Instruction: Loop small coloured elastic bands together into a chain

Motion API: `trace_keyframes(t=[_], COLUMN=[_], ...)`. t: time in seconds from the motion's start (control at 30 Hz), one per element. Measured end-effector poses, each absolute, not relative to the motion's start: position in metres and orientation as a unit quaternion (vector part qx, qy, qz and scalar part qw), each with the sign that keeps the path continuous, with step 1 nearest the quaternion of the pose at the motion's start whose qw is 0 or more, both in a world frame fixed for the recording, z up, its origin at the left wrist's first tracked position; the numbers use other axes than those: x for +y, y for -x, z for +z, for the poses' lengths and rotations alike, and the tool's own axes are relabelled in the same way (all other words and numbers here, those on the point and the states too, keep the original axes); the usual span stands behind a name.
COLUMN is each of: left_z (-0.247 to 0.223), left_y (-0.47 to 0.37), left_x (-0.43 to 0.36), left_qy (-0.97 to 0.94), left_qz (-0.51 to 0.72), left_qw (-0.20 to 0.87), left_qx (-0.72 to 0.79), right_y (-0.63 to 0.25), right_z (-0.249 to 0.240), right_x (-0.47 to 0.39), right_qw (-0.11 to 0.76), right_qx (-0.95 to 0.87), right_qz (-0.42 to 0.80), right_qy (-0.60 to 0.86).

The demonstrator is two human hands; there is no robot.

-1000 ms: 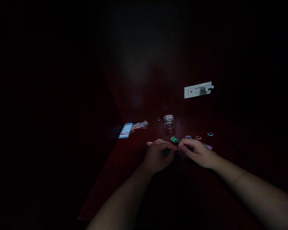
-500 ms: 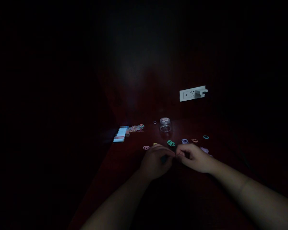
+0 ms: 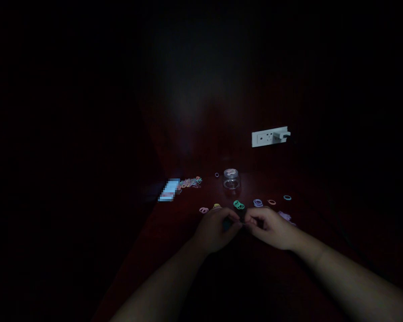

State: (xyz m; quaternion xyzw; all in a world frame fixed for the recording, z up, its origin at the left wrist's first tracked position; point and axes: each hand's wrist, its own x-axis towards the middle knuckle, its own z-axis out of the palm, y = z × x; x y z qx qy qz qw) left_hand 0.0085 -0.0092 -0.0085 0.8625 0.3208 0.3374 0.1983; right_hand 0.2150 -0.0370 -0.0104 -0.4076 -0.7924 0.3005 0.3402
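My left hand (image 3: 215, 231) and my right hand (image 3: 272, 229) meet over the dark red table, each with fingers pinched together. Whatever sits between their fingertips is too small and dim to make out. Just beyond the fingers lie green hair ties (image 3: 237, 204) and purple hair ties (image 3: 258, 203). Pink hair ties (image 3: 203, 210) and a partly covered yellow one (image 3: 216, 205) are beside my left hand. Near my right wrist are a lilac heap (image 3: 286, 217), an orange hair tie (image 3: 272, 202) and a blue-green one (image 3: 287, 197).
Behind the hair ties stands a clear lidded jar (image 3: 231, 180), with a single small ring (image 3: 216, 175) to its left. A mixed pile of hair ties (image 3: 190, 183) touches a lit, blurred phone-like screen (image 3: 169, 190). A wall socket (image 3: 269, 137) holds a white plug. The surroundings are very dark.
The view has tilted slightly, so the things appear a little lower. Both hands stay pinched close together, with the left fingertips shifted slightly left and down.
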Motion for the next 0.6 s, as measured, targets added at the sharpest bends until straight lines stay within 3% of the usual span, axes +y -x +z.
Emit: trace_keyframes(t=[0.6], left_z=[-0.0086], left_y=[-0.0064], left_x=[-0.0060], left_qy=[-0.868], left_qz=[0.328], left_qw=[0.185], left_qx=[0.324], right_y=[-0.2139], right_z=[-0.0106], right_x=[-0.0363], right_qw=[0.350], right_qx=[-0.782], right_qz=[0.320], right_qy=[0.404])
